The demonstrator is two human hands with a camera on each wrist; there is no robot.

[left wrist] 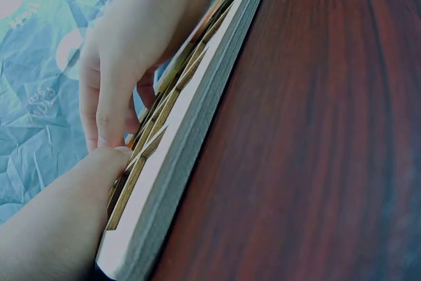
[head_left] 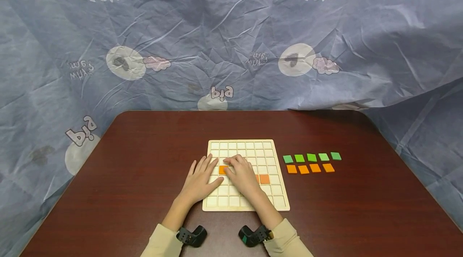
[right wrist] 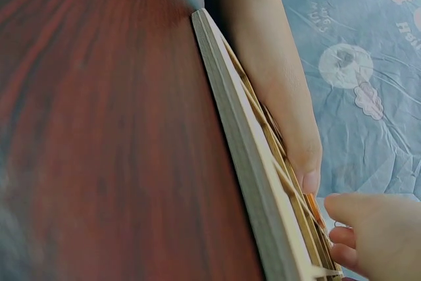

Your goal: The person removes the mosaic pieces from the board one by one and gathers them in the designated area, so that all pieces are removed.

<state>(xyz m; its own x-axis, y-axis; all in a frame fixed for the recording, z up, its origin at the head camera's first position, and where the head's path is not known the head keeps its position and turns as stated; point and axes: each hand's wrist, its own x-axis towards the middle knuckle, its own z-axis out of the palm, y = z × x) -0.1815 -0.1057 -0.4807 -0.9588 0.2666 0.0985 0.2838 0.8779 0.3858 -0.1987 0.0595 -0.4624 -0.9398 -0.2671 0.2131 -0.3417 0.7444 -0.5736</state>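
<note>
A pale wooden grid board (head_left: 248, 153) lies on the table under both hands. My left hand (head_left: 200, 180) rests across its left side, fingers spread and thumb pointing inward. Over the middle of the board is my right hand (head_left: 244, 174), its fingers bent loosely and its thumb tip at the right edge of an orange tile (head_left: 222, 170). That tile lies flat in a cell between the two hands. In the right wrist view, the orange tile (right wrist: 313, 207) shows low in the grid near both thumbs. Another orange tile (head_left: 265, 179) sits farther right, with one beside it partly hidden by my right hand.
Right of the board, a row of several green tiles (head_left: 312, 157) lies above a row of several orange tiles (head_left: 315, 168). The dark brown table (head_left: 144, 148) reaches back to a hanging blue-grey printed cloth (head_left: 217, 48).
</note>
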